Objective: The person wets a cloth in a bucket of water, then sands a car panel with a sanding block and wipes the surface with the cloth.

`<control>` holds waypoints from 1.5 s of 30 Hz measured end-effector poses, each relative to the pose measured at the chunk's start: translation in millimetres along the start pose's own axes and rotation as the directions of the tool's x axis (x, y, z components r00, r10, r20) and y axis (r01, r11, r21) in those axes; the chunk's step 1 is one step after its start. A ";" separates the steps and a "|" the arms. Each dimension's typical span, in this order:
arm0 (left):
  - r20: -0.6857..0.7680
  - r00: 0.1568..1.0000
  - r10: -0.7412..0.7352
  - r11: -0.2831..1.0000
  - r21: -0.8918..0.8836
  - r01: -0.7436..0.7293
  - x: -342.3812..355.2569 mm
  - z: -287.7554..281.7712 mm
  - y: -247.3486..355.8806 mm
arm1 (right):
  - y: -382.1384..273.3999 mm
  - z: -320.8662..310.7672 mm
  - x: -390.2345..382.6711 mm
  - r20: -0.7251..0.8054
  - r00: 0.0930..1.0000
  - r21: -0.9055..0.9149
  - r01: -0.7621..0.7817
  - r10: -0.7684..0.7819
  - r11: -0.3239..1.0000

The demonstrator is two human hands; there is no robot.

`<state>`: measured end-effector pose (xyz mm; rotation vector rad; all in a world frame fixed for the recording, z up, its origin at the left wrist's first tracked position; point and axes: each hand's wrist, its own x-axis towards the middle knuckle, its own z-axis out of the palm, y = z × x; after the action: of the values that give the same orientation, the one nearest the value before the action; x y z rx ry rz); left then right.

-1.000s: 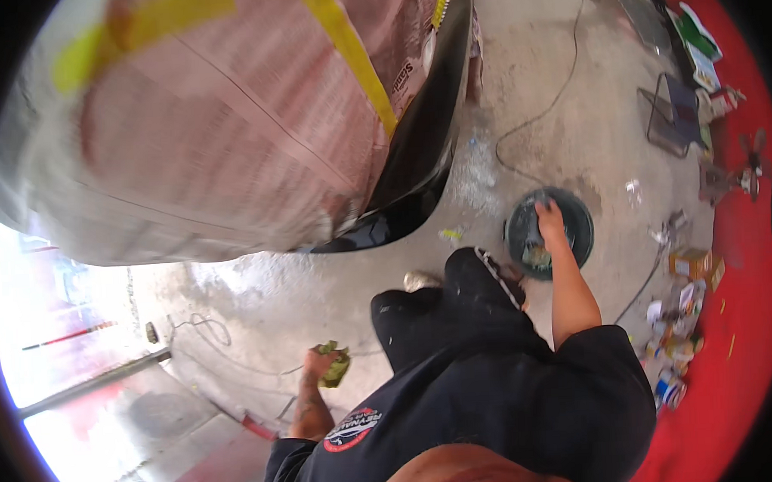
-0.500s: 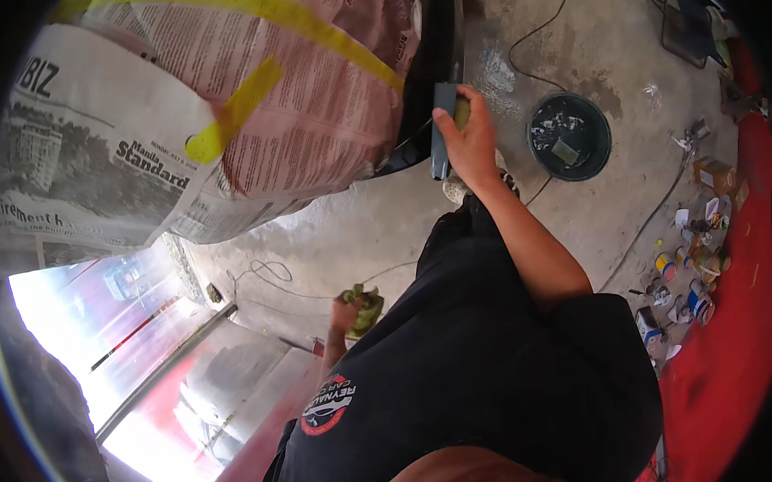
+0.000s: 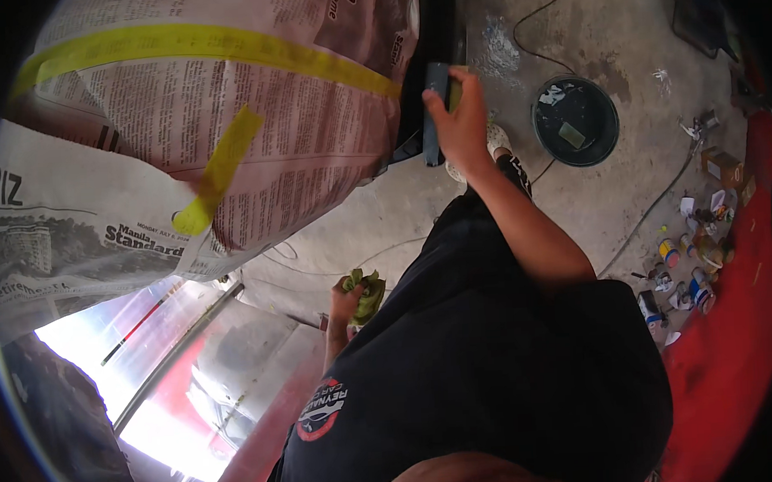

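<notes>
My right hand [image 3: 464,121] grips a dark grey sanding block [image 3: 433,118], thumb on the near face and fingers around the far side, where a yellowish-green edge shows. The block lies along the edge of a glossy black car panel [image 3: 439,23]; whether its face touches the panel I cannot tell. Newspaper [image 3: 312,115] covers the bodywork left of the panel, held by yellow masking tape [image 3: 222,41]. Lower down, beside my black shirt, my left hand [image 3: 342,306] is closed on a crumpled green cloth [image 3: 371,298].
A black bucket [image 3: 612,132] on the concrete floor holds water and a greenish pad [image 3: 572,135]. A dark cable [image 3: 519,41] runs to it. Cans, bottles and a cardboard box [image 3: 721,166] clutter the right, beside a red surface [image 3: 727,364]. A dark folded frame [image 3: 695,16] stands far right.
My right hand has slid the sanding block a little farther up along the panel edge. My left hand still holds the cloth. The whole view has shifted slightly.
</notes>
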<state>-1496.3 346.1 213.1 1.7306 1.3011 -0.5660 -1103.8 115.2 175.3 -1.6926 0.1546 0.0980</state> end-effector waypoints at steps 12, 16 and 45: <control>-0.014 0.999 0.046 0.992 0.115 -0.044 -4.5 -2.6 -12.8 | 9.6 -15.1 22.6 -0.032 0.989 -0.240 0.130 -0.142 0.962; 0.027 0.999 0.037 0.990 0.136 -0.040 -1.7 -7.5 -15.6 | 15.3 -15.6 -27.9 0.181 0.975 -0.146 0.156 -0.129 0.977; 0.077 0.993 0.084 0.968 0.231 -0.100 -6.9 -22.2 -17.4 | 12.1 -24.0 -38.4 0.184 0.956 -0.182 0.262 -0.229 0.948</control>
<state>-1518.0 362.5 223.4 1.9370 1.1368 -0.7415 -1144.3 91.7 172.5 -1.8872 -0.1953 0.0648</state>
